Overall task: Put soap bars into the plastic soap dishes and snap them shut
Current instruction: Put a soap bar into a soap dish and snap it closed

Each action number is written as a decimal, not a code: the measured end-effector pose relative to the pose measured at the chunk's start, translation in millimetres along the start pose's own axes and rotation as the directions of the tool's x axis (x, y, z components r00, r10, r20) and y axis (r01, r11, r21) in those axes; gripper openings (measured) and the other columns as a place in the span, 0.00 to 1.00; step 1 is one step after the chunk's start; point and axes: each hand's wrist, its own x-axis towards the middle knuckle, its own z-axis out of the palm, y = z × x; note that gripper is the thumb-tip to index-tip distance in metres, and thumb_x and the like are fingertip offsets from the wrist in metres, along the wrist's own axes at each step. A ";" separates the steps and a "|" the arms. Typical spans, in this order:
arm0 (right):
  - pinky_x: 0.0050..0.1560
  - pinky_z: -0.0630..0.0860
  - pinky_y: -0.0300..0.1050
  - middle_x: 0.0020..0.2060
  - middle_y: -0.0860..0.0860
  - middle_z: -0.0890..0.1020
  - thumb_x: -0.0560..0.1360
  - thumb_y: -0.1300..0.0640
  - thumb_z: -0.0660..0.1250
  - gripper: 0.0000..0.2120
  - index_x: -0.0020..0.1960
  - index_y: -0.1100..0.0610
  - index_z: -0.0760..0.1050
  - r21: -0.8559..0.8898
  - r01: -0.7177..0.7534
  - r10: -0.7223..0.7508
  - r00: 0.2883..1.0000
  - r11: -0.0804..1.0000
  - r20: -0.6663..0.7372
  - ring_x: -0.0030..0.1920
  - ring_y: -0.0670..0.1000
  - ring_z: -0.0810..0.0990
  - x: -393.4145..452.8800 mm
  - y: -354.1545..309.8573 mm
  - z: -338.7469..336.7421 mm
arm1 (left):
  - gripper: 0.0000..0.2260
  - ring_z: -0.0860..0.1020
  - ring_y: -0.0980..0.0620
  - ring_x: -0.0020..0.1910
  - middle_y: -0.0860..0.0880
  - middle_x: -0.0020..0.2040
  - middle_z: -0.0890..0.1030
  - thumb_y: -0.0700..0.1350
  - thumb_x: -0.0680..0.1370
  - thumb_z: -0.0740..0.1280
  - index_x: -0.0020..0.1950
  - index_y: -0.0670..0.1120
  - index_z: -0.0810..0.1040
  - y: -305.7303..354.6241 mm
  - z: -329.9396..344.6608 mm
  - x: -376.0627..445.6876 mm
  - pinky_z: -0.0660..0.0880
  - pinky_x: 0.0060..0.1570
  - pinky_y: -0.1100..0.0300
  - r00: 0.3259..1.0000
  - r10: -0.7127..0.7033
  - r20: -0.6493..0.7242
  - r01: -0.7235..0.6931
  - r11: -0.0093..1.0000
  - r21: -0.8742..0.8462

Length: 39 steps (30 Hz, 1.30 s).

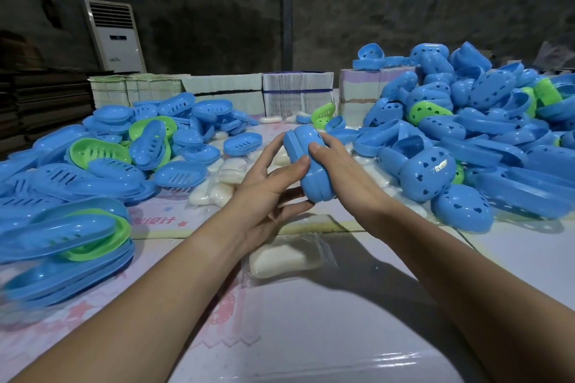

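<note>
Both hands hold one closed blue soap dish (pixel 306 161) above the middle of the table. My left hand (pixel 270 183) cups it from the left and below, thumb on its top edge. My right hand (pixel 340 171) grips its right side, thumb pressed beside the left thumb. What is inside the dish is hidden. A wrapped white soap bar (pixel 286 256) lies on the table just under my left wrist. More wrapped soap bars (pixel 217 186) lie in a loose heap behind my left hand.
A pile of blue and green slotted dish halves (pixel 93 161) fills the left side. A bigger heap of blue dish lids with heart holes (pixel 466 139) fills the right. Stacks of printed cards (pixel 297 96) line the table's far edge. A white floor air conditioner (pixel 115 35) stands behind.
</note>
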 end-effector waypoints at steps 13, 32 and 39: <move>0.39 0.71 0.23 0.56 0.34 0.73 0.82 0.44 0.57 0.14 0.66 0.36 0.61 0.037 0.094 -0.093 0.995 0.995 -0.032 0.47 0.28 0.77 -4.2 0.0 5.5 | 0.31 0.85 0.42 0.54 0.45 0.56 0.86 0.47 0.69 0.77 0.70 0.62 0.72 -0.2 1.7 0.7 0.83 0.47 0.51 0.998 0.057 -0.005 -0.057 0.998 0.015; 0.42 0.74 0.28 0.51 0.44 0.76 0.74 0.39 0.59 0.20 0.66 0.38 0.66 -0.054 0.157 -0.158 0.987 0.986 -0.030 0.46 0.35 0.80 -5.2 4.6 -1.8 | 0.36 0.85 0.43 0.54 0.37 0.63 0.80 0.48 0.68 0.76 0.74 0.59 0.71 1.7 1.1 -4.2 0.83 0.45 0.51 0.997 0.057 0.059 -0.062 0.994 0.093; 0.44 0.71 0.23 0.57 0.39 0.76 0.83 0.46 0.57 0.17 0.71 0.41 0.65 -0.057 0.147 -0.148 0.989 0.988 -0.017 0.50 0.29 0.77 -3.9 9.4 -1.9 | 0.33 0.86 0.43 0.50 0.45 0.57 0.81 0.49 0.65 0.79 0.69 0.61 0.76 -2.5 4.1 -1.8 0.83 0.39 0.54 0.993 0.115 0.001 -0.114 0.992 0.058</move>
